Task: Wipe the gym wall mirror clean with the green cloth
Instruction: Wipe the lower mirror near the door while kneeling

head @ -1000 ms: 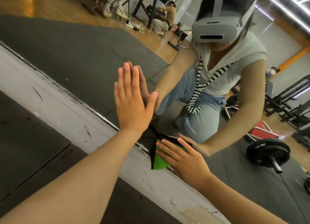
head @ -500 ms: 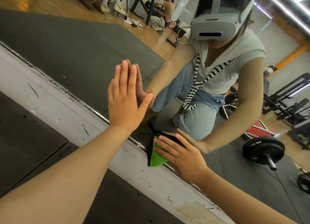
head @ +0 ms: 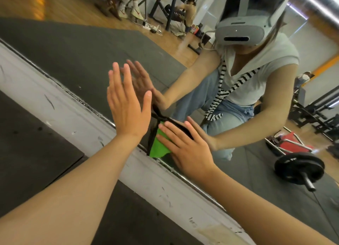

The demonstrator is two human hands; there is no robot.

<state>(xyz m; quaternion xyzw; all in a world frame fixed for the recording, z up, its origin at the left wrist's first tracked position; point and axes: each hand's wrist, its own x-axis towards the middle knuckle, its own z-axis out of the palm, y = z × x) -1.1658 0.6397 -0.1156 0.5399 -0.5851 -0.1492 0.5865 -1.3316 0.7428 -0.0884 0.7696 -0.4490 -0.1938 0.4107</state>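
Flat right hand (head: 187, 153) pressing soft green cloth (head: 158, 147), glossy mirror (head: 91, 48)

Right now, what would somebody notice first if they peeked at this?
The bright green cloth, pressed low on the big wall mirror under the right hand, just above the white baseboard. Beside it, the left hand is held flat at the glass, meeting its own reflection. Far right, a black round weight plate shows in the mirror.
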